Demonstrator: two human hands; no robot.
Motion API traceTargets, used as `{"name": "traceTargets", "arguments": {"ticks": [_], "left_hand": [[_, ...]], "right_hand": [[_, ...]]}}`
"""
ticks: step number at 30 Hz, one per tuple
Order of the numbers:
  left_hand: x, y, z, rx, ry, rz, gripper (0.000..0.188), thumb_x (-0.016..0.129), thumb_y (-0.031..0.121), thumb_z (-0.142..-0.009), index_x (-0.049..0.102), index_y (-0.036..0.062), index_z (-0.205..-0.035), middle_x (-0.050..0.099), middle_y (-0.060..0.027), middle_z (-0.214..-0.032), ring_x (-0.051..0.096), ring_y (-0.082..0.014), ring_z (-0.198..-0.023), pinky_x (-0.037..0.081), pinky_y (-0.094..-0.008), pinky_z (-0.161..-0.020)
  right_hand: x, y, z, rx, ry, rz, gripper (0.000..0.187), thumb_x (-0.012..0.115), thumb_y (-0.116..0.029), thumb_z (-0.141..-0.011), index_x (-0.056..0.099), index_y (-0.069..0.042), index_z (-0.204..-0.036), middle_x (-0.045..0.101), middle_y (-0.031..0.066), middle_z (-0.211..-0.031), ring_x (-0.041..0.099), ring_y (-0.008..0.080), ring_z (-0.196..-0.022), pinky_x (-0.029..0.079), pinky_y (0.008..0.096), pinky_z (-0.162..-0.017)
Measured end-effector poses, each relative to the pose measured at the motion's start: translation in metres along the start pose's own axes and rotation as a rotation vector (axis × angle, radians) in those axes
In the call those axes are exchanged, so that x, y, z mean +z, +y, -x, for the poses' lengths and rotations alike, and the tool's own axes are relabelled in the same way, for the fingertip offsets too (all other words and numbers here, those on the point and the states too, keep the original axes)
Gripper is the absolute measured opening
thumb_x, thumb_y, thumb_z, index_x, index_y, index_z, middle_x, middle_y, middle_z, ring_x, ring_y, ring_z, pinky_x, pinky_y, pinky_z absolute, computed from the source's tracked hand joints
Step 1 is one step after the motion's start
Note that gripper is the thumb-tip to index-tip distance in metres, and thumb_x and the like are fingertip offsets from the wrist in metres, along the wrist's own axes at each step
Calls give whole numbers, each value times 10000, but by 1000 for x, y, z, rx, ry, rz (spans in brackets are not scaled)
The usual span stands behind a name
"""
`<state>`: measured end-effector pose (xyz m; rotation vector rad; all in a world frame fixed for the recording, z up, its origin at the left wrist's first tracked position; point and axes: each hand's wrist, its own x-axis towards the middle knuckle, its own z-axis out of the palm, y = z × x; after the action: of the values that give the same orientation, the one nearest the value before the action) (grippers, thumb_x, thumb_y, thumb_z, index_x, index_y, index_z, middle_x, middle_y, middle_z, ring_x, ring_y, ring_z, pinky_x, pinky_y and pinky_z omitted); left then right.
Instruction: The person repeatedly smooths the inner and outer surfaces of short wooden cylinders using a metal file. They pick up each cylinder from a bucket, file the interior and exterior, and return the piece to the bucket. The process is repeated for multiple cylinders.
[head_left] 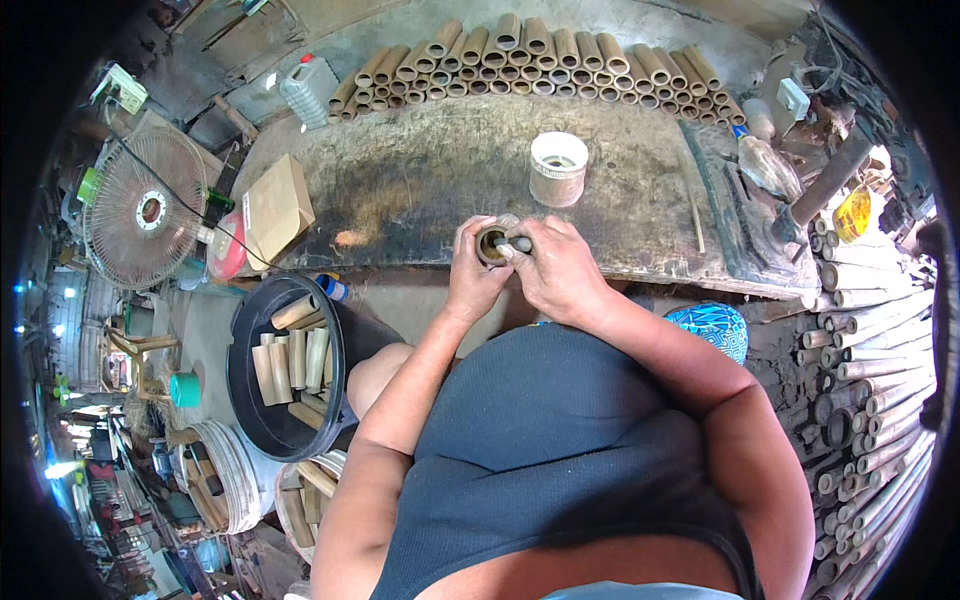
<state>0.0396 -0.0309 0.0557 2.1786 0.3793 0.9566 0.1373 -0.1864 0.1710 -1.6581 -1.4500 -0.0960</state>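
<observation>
In front of my belly, at the workbench's near edge, my left hand is wrapped round a short bamboo tube. The tube's open mouth faces up toward me, and its hollow inside shows. My right hand pinches a small greyish rod with a rounded end at the right side of that mouth. What kind of tool the rod is cannot be made out, and its far part is hidden by the fingers and the tube. Beyond both hands a white-rimmed round pot stands on the worn wooden workbench.
Cut bamboo tubes lie stacked along the bench's back. A plastic jug, a cardboard box and a fan are at left. A black bucket holds bamboo pieces. A hammer and long bamboo poles are at right.
</observation>
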Motion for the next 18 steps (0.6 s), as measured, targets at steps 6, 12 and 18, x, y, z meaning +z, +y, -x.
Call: {"name": "traceTargets", "arguments": {"ticks": [6, 12, 18], "left_hand": [[1, 9, -2, -235, 74, 255, 693, 873, 147, -758, 409, 15, -1256, 517, -152, -1310, 581, -247, -1163, 479, -364, -992], [-2, -4, 0, -73, 76, 23, 758, 856, 121, -761, 380, 6, -1340, 518, -165, -1280, 556, -268, -1188, 463, -373, -997], [1, 4, 3, -160, 195, 130, 690, 876, 154, -748, 405, 14, -1232, 573, -154, -1189, 623, -257, -1050, 503, -370, -925]], "right_hand": [[1, -9, 3, -6, -39, 0, 182, 650, -90, -877, 606, -25, -1041, 652, 170, -901, 588, 364, -896, 450, 459, -843], [5, -6, 2, 20, 8, -110, 182, 634, -104, -882, 616, -30, -1046, 639, 173, -897, 576, 378, -905, 444, 465, -842], [12, -8, 1, -4, 6, -55, 187, 634, -119, -891, 610, -37, -1057, 635, 171, -867, 581, 373, -887, 438, 461, -826]]}}
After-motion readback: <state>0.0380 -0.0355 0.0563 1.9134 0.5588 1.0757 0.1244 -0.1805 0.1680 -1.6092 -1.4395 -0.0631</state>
